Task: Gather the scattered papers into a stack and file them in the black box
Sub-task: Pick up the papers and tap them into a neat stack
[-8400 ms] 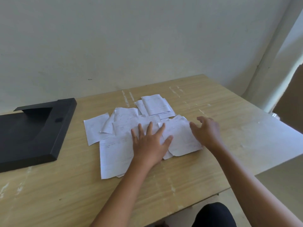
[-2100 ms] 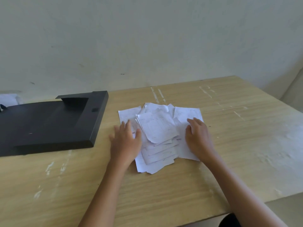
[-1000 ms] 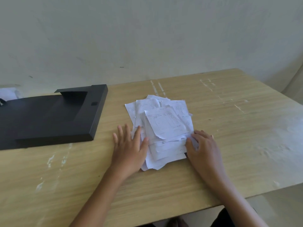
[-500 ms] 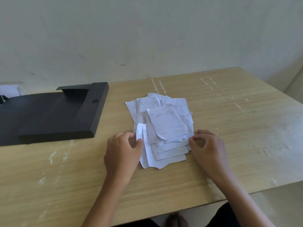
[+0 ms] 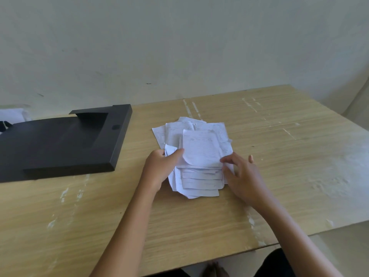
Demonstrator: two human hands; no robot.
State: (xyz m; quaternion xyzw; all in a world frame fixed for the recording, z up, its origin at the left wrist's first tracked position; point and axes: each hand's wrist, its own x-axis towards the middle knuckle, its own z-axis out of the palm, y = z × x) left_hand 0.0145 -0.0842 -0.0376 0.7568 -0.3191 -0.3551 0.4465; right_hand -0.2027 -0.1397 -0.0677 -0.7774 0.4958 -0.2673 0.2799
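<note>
A loose stack of white printed papers [image 5: 199,152] lies in the middle of the wooden table [image 5: 279,166], its sheets fanned out and uneven. My left hand [image 5: 161,166] grips the stack's left edge, thumb on top, with that edge curled up off the table. My right hand [image 5: 242,176] presses against the stack's right edge, fingertips touching the top sheets. The black box [image 5: 60,142] lies open and flat on the table to the left, apart from the papers.
A pale wall stands right behind the table's far edge. Something white [image 5: 12,115] shows at the far left behind the box. The table's near edge runs just in front of my arms, and its right corner falls away to the floor.
The spread-out sheets have been pushed together into one pile. In the last half second my left hand closed on the pile's left edge and lifted it, and my right hand moved in against the right side.
</note>
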